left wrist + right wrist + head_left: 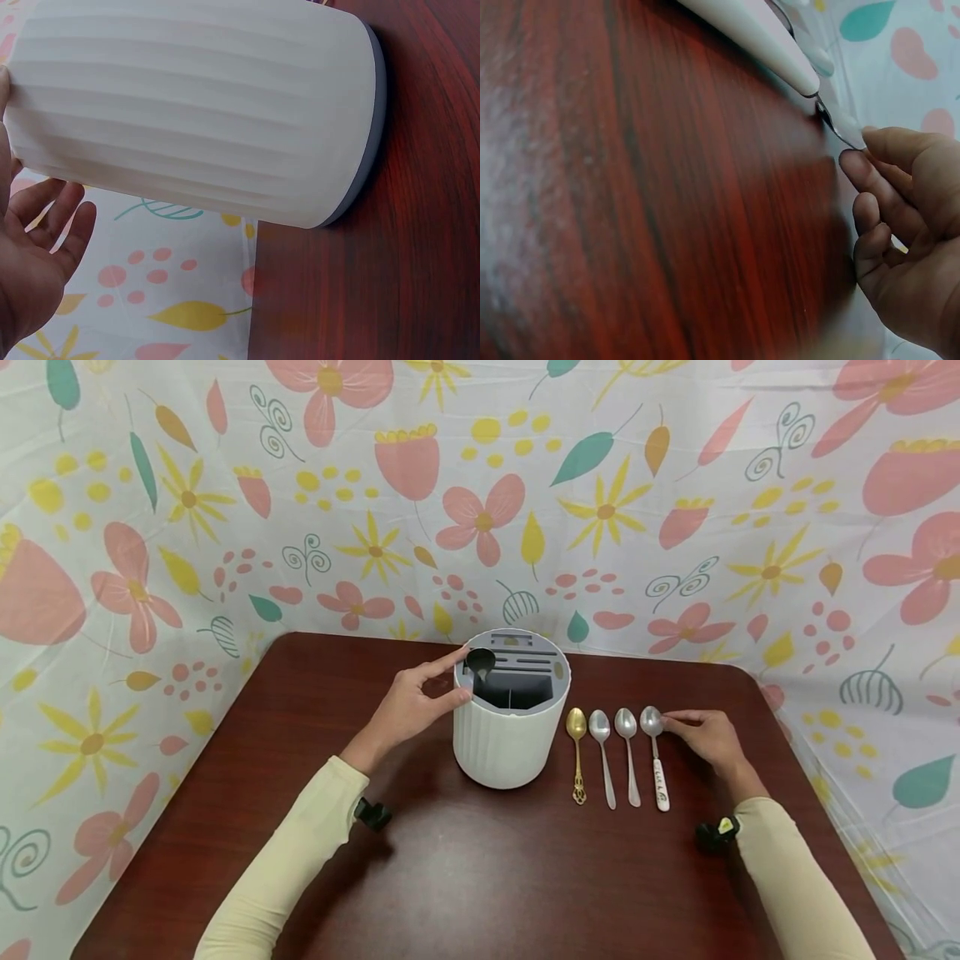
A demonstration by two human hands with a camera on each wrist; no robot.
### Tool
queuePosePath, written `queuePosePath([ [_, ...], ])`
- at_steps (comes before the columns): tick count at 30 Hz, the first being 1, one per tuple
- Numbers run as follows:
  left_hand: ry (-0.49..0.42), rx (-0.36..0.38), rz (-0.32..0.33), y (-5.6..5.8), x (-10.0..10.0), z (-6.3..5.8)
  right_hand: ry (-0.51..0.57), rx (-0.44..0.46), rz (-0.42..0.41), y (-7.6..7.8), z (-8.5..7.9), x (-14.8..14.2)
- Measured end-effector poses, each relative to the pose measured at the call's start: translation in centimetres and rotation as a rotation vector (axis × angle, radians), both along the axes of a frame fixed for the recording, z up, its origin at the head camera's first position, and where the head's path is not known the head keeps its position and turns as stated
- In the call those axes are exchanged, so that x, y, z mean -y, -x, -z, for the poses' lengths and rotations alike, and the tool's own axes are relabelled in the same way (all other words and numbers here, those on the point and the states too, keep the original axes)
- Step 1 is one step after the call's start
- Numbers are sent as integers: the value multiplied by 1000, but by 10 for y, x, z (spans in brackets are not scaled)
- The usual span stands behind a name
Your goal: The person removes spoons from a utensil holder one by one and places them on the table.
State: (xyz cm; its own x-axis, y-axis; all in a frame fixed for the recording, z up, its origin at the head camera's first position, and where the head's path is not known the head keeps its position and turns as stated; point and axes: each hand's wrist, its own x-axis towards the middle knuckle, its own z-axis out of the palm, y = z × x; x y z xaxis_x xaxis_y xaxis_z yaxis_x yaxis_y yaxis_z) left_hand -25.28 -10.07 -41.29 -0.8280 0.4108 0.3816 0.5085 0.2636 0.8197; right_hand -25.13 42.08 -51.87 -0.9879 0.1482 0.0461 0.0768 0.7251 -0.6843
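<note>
A ribbed white utensil holder (504, 747) with a grey slotted top stands upright on the table. My left hand (411, 702) rests against its upper left side, index finger and thumb touching the rim, other fingers loosely bent in the left wrist view. A black ladle-like spoon (481, 660) stands inside at the left, its lower end hidden. At the right, my right hand (705, 737) pinches the bowl tip of a silver spoon with a white patterned handle (660, 785) between thumb and index finger. Left of it lie two silver spoons (630, 760) (602, 760) and a gold spoon (577, 760).
Everything stands on a dark reddish-brown wooden table (450, 877). A floral cloth (480, 485) hangs right behind its far edge and along both sides. Black wrist devices (372, 814) sit on both sleeves. The spoons lie in a row, close to the holder's right.
</note>
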Motion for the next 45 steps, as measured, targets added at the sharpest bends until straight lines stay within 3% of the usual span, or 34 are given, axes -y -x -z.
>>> queuePosePath([
  [9,6,6,3,-1,0,-1,-39,13,-64,-7,-9,2],
  [17,16,8,-7,-1,0,-1,-56,-90,-114,-14,-35,14],
  [27,18,19,-8,-1,0,-2,72,-292,-155,-26,-92,55],
  [31,5,23,-10,-1,1,-2,129,-324,-183,-27,-117,72],
  [39,7,36,-6,-1,-1,-2,260,-389,-318,-28,-162,112],
  [45,12,34,-10,-1,0,-4,344,-444,-422,-24,-184,145],
])
